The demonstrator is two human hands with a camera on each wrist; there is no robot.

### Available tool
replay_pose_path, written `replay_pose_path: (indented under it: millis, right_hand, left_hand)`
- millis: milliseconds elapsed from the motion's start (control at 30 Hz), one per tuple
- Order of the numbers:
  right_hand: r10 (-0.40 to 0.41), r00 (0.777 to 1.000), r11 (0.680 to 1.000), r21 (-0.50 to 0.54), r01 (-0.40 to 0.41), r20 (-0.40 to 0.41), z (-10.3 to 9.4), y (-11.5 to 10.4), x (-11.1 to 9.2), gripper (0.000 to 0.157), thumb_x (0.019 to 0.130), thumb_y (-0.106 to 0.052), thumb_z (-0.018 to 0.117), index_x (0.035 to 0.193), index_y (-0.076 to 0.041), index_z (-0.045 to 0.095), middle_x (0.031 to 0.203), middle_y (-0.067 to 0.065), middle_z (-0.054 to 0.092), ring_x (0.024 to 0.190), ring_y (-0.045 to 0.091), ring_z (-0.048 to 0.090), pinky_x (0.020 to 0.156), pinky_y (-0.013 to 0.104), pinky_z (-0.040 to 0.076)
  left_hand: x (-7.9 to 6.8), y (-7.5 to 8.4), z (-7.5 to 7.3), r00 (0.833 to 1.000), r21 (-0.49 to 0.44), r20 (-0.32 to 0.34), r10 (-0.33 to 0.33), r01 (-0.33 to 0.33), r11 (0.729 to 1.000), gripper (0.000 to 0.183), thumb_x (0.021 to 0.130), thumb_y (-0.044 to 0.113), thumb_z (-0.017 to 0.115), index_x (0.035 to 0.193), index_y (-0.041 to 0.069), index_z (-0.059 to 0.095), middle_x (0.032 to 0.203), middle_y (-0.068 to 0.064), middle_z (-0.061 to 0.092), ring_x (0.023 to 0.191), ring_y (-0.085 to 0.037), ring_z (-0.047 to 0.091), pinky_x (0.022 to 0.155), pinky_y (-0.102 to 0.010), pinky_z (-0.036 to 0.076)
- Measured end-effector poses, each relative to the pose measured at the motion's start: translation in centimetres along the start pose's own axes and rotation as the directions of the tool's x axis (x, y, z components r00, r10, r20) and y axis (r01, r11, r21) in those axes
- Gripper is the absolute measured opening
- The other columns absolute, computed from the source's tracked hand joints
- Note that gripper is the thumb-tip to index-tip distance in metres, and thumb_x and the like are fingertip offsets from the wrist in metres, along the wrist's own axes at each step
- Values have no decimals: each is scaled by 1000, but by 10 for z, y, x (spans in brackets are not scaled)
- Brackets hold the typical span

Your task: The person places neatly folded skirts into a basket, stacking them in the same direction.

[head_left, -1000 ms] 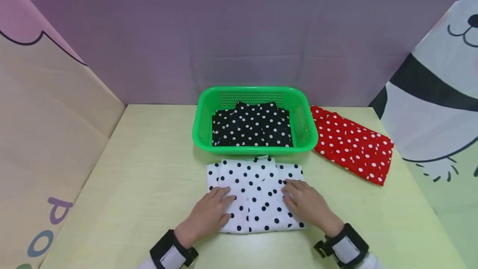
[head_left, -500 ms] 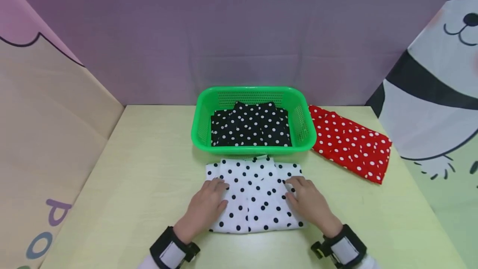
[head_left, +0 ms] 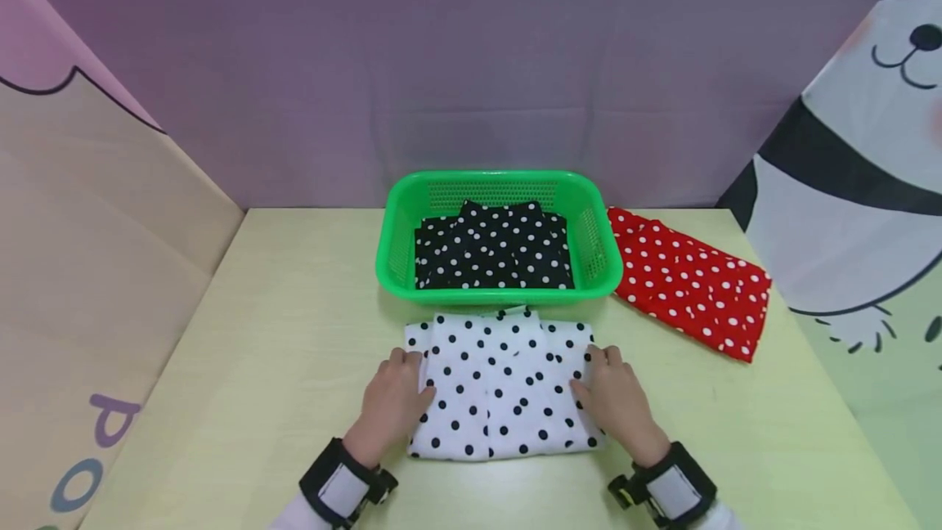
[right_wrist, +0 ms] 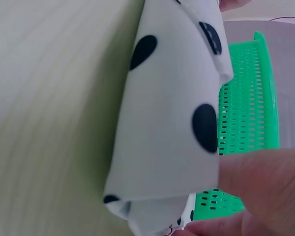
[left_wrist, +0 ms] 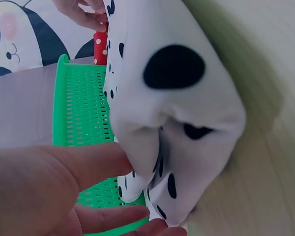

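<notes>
A folded white garment with black dots (head_left: 500,387) lies flat on the table, just in front of a green basket (head_left: 500,296). My left hand (head_left: 393,399) is at its left edge, thumb on top and fingers curled down at the side. At the right edge, my right hand (head_left: 614,395) grips in the same way. In the left wrist view the thumb (left_wrist: 101,164) presses the layered cloth (left_wrist: 172,103), with the fingertips at its far side. The right wrist view shows the thumb (right_wrist: 265,172) against the cloth (right_wrist: 167,118); the other fingers are partly hidden.
A folded black garment with white dots (head_left: 496,252) lies inside the basket. To the basket's right, a folded red garment with white dots (head_left: 695,285) lies slantwise on the table (head_left: 294,334). A purple cloth backdrop (head_left: 478,64) stands behind, with printed cloth at both sides.
Both hands have slid outward from the top of the white garment to its left and right edges, and their fingers have curled there. The garment and basket have stayed in place.
</notes>
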State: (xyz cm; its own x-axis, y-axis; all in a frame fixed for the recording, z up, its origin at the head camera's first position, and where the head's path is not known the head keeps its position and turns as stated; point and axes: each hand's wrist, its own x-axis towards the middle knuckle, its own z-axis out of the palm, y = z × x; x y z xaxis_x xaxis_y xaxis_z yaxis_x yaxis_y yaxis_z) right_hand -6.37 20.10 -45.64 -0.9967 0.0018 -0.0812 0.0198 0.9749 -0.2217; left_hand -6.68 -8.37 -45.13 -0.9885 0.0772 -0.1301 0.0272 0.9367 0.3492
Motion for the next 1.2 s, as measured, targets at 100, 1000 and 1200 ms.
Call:
replay_pose_path:
  millis: [100,1000,1200]
  right_hand:
    - [18,1000,1000,-3,-18,20,1,1,1,62,78,-25,73,120,14,49,107,28,50,74,28,53,71,40,53]
    - [-49,999,997,57,49,11,18,-7,7,33,83,-2,60,111,12,50,79,13,51,62,19,47,57,31,46]
    - [-23,1000,992,121,23,0,20,-4,5,29,82,-1,60,109,7,52,82,11,52,65,18,48,59,30,46]
  left_hand:
    - [2,0,0,999,-31,33,-38,39,999,55,76,26,74,117,-5,54,100,-17,52,76,-20,51,63,-31,50]
    - [11,10,13,990,-131,64,-129,136,982,43,80,5,64,120,-5,51,98,-17,56,70,-20,54,58,-29,49]
    - [5,8,10,991,-181,57,-122,130,975,41,80,4,64,119,-3,53,99,-15,58,78,-21,57,66,-33,52]
